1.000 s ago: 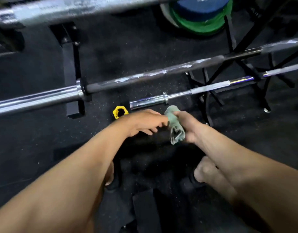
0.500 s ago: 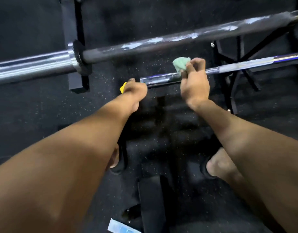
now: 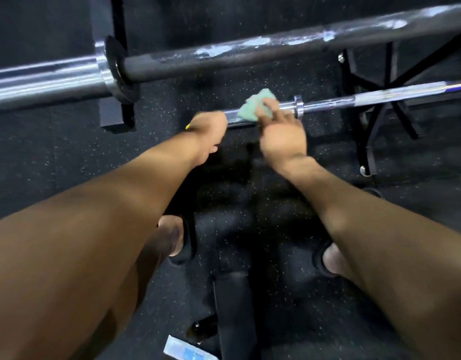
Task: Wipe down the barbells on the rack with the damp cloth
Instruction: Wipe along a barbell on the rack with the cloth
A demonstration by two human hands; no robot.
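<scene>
left hand (image 3: pixel 210 126) hiding sleeve end, yellow object (image 3: pixel 187 126) mostly hidden, fingers blurred

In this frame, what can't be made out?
Head view only:
- Left hand: its fingers and the lower barbell's end are hidden behind it.
- Green cloth: motion-blurred, dampness unclear.
- Yellow object: mostly hidden by the left wrist.
- Both barbells: cut off at the frame edge.

A green cloth (image 3: pixel 253 110) is pressed onto the lower barbell (image 3: pixel 359 101) by the right hand (image 3: pixel 282 137); its end is gripped by the left hand (image 3: pixel 208 126).
</scene>
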